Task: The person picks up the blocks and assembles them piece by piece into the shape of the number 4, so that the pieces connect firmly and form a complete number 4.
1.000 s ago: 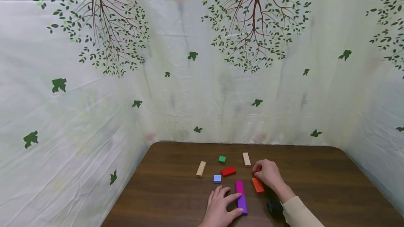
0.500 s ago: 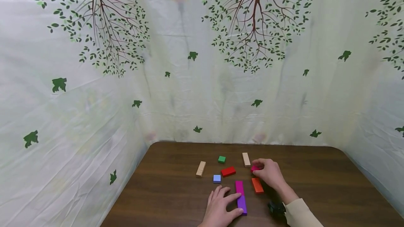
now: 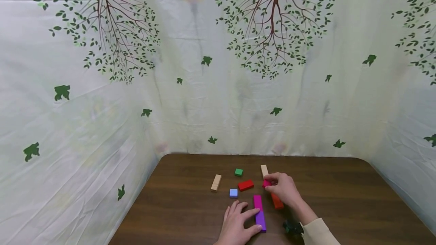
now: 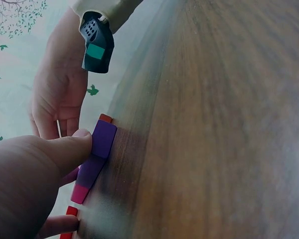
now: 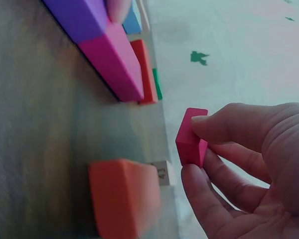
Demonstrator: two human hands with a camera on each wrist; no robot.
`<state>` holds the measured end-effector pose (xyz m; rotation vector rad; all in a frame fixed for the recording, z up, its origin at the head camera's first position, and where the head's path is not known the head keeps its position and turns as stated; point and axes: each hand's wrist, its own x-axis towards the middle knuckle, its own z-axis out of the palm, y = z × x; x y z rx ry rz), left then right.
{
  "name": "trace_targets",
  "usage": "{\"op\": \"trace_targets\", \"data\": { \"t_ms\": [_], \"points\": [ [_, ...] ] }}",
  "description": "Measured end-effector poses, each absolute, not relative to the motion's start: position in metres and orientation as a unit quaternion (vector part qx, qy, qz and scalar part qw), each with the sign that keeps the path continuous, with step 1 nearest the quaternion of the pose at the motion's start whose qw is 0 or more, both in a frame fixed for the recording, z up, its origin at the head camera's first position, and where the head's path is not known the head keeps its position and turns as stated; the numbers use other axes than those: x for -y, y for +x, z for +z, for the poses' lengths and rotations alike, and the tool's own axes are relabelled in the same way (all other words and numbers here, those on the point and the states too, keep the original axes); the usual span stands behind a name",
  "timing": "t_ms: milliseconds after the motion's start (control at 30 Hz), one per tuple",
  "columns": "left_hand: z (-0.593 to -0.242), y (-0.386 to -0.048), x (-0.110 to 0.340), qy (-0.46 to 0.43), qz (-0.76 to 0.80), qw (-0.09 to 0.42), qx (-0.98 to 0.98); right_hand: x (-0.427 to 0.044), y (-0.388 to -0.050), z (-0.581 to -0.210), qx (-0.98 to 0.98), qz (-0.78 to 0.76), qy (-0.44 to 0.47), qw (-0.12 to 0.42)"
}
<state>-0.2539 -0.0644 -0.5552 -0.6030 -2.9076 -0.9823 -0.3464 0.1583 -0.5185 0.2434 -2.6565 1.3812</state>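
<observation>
My right hand (image 3: pixel 287 190) pinches a small deep-pink block (image 5: pixel 187 144) between thumb and fingers, above the table by the far pale wood block (image 3: pixel 263 171). Below that hand lies an orange block (image 3: pixel 277 201), partly covered by it in the head view. My left hand (image 3: pixel 235 224) rests on the table, its thumb and index finger touching a purple block (image 3: pixel 260 221). The thumb is at the near end and the index finger close to the seam with a magenta block (image 3: pixel 257 201). Purple and magenta stand end to end in one line.
Left of the line lie a light-blue block (image 3: pixel 233 193), a red block (image 3: pixel 245 185), a green block (image 3: pixel 239 172) and another pale wood block (image 3: pixel 216 183). The brown table (image 3: pixel 170 214) ends at a leaf-printed curtain (image 3: pixel 245 124) at the back.
My right hand has brought the pink block leftward, toward the far pale wood block, and now partly covers the orange block. My left hand has stayed in place.
</observation>
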Motion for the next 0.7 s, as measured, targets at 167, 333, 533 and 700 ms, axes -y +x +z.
{"op": "trace_targets", "data": {
  "t_ms": [167, 333, 533, 700],
  "points": [
    [-0.554, -0.256, 0.064, -0.186, -0.314, -0.009, 0.931, -0.15, -0.346, -0.526, 0.884, 0.453, 0.09, 0.074],
    [-0.554, -0.257, 0.064, -0.185, -0.318, -0.013, 0.93, -0.143, -0.346, -0.531, 0.891, 0.434, 0.11, 0.078],
    [-0.557, -0.259, 0.064, -0.184, -0.325, -0.011, 0.927, -0.136, -0.346, -0.535, 0.904, 0.398, 0.13, 0.087],
    [-0.558, -0.26, 0.063, -0.178, -0.325, -0.015, 0.929, -0.134, -0.344, -0.535, 0.905, 0.385, 0.148, 0.1]
  ]
}}
